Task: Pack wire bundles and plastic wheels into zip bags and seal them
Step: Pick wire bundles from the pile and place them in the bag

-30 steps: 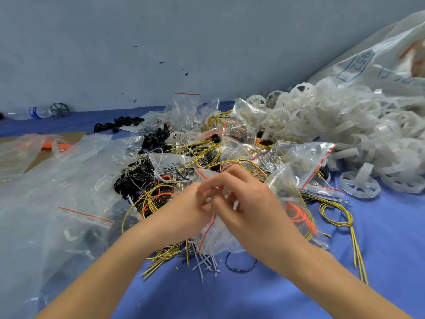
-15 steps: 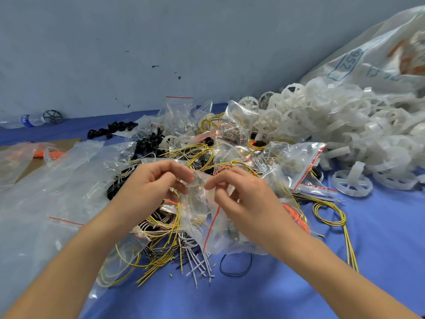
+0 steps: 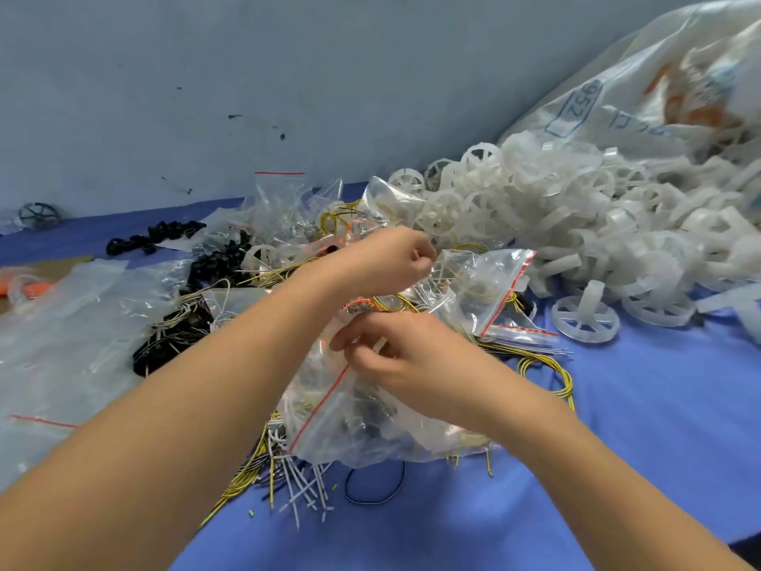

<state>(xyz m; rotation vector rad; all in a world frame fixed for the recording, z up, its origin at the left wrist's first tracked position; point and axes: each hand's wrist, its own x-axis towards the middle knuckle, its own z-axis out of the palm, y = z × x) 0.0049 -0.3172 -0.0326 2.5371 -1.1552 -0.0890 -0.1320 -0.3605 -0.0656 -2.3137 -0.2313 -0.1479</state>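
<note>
Even soft daylight, wide-angle edge distortion

The bench (image 3: 642, 455) is plain mid-blue, and the wall (image 3: 247, 76) behind it is pale grey-blue flecked with a few dark specks. The zip bag (image 3: 370, 430) is clear with a thin red line along its mouth, like the second bag (image 3: 486, 278). The wire bundles (image 3: 241, 482) are yellow with a fine dark stripe, mixed with white wires (image 3: 296, 484), a bright orange wire (image 3: 356, 303) and a thin black loop (image 3: 372, 500). The plastic wheels (image 3: 576, 224) are milky translucent white, the small parts (image 3: 156, 236) black, and the sack (image 3: 659, 96) white with blue print and an orange mark.
</note>
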